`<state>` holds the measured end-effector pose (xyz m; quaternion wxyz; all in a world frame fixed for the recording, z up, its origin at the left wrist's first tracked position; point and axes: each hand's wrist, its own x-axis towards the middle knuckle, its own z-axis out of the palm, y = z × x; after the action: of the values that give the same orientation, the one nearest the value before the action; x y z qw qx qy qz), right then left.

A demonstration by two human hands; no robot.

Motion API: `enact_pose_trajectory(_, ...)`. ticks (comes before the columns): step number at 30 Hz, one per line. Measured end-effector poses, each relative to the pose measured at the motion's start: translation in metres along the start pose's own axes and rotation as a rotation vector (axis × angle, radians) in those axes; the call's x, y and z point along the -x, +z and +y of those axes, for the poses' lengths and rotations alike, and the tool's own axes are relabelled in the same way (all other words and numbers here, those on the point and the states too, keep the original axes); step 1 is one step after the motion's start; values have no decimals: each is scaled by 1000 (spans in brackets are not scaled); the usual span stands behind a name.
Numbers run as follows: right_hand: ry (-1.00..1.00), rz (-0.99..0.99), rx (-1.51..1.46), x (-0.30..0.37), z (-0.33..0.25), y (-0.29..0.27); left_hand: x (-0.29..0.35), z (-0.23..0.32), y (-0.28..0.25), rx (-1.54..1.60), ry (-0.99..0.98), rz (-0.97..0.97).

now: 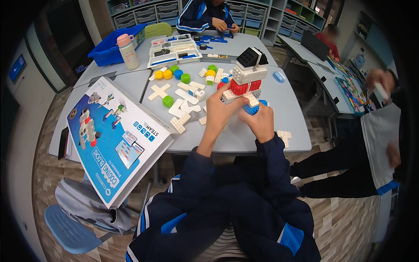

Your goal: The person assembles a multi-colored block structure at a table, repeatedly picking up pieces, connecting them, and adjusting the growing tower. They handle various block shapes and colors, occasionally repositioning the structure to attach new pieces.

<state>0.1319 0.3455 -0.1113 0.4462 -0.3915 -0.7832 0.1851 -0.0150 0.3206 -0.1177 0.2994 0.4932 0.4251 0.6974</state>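
1. The left hand grasps a white, red and black plastic block figure, fingers curled.
2. The right hand grips its base, fingers against a studded blue block.
3. The figure is above the light-grey table, right of a white plastic cross.

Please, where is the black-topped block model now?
In the head view, the block model is right of centre, held by the left hand and right hand over the grey table.
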Motion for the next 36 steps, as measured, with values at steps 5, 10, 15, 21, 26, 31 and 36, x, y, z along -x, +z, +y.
enact_pose_trajectory(5, 96, -32, -123, 2, 2, 0, 2, -3, 5, -52, 40, -3)
enact_pose_trajectory(10, 189, -82, -306, 5, -2, -4, 3, -3, 4, -66, 41, -24)
enact_pose_trajectory(15, 75, -22, -119, 1, -11, -13, 4, -1, 1, -36, 46, 2)
enact_pose_trajectory(21, 210, -240, -78, -10, -18, -20, 4, -1, -1, -87, 45, -23)
enact_pose_trajectory(26, 470, -397, -546, -10, -17, -17, 4, 2, -2, -153, 35, -2)
enact_pose_trajectory(31, 425, -419, -651, -8, -16, -11, 6, 3, -6, -167, 75, 7)
enact_pose_trajectory(36, 485, -496, -779, -5, -19, -9, 7, -4, -8, -164, 134, 55)
